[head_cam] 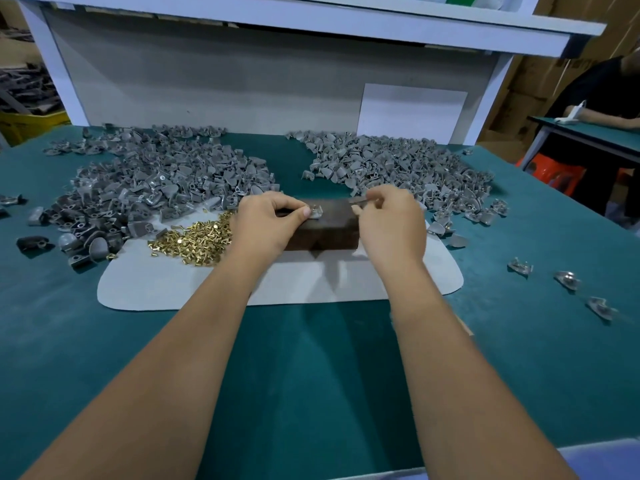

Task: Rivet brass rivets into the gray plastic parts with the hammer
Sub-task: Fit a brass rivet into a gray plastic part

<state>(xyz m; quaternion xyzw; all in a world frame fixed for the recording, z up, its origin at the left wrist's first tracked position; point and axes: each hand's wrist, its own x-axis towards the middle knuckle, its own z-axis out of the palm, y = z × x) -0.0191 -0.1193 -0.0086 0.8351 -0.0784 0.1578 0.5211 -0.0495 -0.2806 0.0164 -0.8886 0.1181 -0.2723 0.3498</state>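
Nearest to us we see two bare forearms that reach forward over the teal green table cover [311, 375]. On this cover lies a pale gray mat with rounded corners [166, 289], and on the mat stands a dark brown rectangular metal block [325, 230].

The left hand [266, 226] rests on the left end of the block. Its thumb and fingers are curled and they pinch a small gray plastic part [316, 212] on top of the block; a little brass point shows in this part. The right hand [391, 223] is curled around the gray metal hammer [360, 201], of which only a short piece is visible, so we cannot tell exactly how the head stands. It hangs just beside the small part.

Left of the block, on the mat, lies a heap of small brass rivets [197, 240]. Further back there are two big piles of gray plastic parts, the left pile [156, 181] and the right pile [398, 168]. Behind them rises a white shelf frame [277, 26].
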